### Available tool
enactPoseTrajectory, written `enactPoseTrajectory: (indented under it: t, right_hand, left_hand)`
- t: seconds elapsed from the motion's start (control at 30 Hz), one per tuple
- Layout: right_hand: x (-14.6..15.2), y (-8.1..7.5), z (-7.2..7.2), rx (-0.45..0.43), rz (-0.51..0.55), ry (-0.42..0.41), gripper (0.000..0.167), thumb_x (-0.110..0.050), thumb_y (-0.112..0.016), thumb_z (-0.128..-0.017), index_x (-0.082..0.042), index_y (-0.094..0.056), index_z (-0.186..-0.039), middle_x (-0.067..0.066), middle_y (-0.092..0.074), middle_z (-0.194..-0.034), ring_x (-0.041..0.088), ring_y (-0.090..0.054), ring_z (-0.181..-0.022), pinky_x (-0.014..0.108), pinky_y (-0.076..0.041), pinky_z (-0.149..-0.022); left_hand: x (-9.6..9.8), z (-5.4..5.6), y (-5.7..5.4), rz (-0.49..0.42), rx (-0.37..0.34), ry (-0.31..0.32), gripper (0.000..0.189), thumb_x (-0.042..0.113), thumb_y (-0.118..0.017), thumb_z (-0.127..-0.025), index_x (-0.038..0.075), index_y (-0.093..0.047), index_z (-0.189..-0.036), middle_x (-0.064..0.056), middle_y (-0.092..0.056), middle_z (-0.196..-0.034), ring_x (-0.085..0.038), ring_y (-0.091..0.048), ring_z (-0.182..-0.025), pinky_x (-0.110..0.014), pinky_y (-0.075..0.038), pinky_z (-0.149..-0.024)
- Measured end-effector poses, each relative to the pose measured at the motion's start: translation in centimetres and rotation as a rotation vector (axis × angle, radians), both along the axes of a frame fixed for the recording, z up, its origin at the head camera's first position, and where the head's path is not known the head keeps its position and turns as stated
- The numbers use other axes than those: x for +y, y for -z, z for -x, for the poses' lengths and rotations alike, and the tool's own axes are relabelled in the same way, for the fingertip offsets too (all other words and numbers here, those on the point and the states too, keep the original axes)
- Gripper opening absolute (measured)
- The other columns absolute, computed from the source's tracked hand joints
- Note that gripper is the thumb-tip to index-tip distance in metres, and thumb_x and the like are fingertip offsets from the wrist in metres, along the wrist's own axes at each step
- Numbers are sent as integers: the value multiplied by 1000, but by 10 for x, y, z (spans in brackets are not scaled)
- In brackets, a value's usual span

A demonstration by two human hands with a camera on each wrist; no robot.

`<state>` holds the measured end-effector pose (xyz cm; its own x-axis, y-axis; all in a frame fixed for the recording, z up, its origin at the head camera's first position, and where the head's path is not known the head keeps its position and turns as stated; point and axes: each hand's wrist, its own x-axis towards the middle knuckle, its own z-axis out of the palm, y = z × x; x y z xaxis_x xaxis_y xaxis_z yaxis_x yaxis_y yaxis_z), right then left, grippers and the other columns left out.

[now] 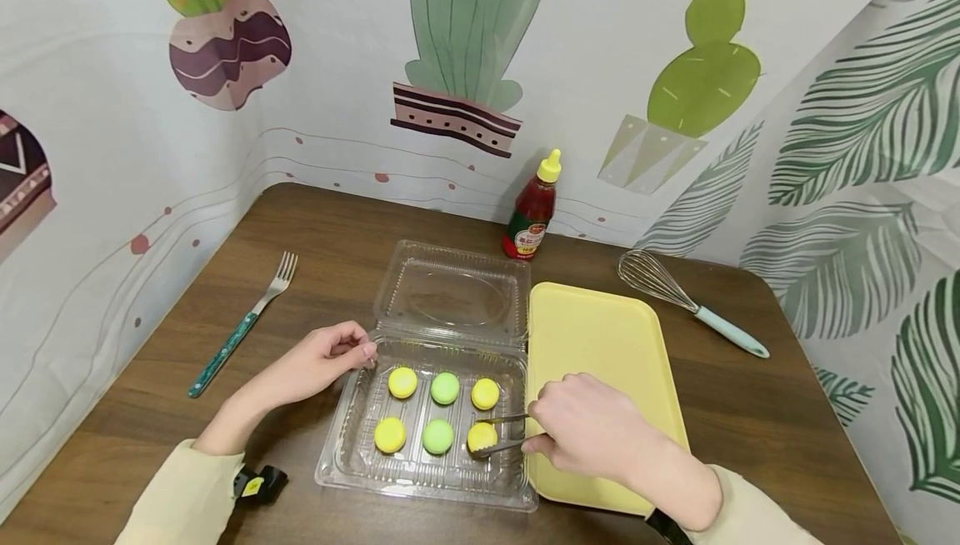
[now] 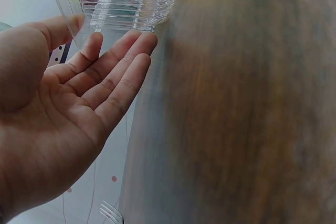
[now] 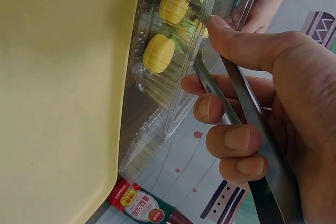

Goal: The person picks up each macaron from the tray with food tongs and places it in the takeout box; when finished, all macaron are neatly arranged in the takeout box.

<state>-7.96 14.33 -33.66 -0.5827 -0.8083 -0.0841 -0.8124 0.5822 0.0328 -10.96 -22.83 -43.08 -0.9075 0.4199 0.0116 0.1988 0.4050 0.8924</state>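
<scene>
My right hand [image 1: 592, 424] grips metal tongs [image 3: 245, 95] from above the yellow tray's left edge. The tongs' tips stand on either side of the front right yellow macaron [image 1: 482, 436], inside a clear plastic container [image 1: 420, 491]. Whether they touch it I cannot tell. Two rows of yellow and green macarons sit in this container, among them a green macaron [image 1: 438, 437] and a back right yellow macaron [image 1: 485, 394]. At the container's back left corner my left hand [image 1: 330, 359] pinches the rim between thumb and index finger; its other fingers extend below, in the left wrist view.
The container's open lid [image 1: 450, 291] lies back toward the wall. A yellow tray [image 1: 600, 332] adjoins on the right, with a whisk [image 1: 693, 303] beyond. Behind stands a red sauce bottle [image 1: 531, 216]. A fork [image 1: 243, 324] lies at the left.
</scene>
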Motion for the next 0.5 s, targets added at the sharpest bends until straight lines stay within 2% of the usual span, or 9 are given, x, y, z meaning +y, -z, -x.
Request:
enactPoseTrajectory:
  t: [0.27,0.5]
  right_hand:
    - [-2,1,0,-1,-24,7,51,-46,-80,-81,-22,-45,-52,-14,-37,-51,4,-34,-45,26,-42,-49]
    - [-3,0,0,17,-35,0,50,-47,-80,-79,-21,-48,-52,-13,-39,-51,5,-36,-45,28,-44,-48]
  left_hand:
    - [1,0,0,-2,-2,-2,16,18,-58,-103,3,-62,-102,-6,-70,-93,-19,-69,-88,-29,-56,-77]
    - [0,0,-1,-4,-4,5,16,18,-58,-103,2,-61,-103,-6,-71,-94,-18,-69,-88,-30,-56,-78]
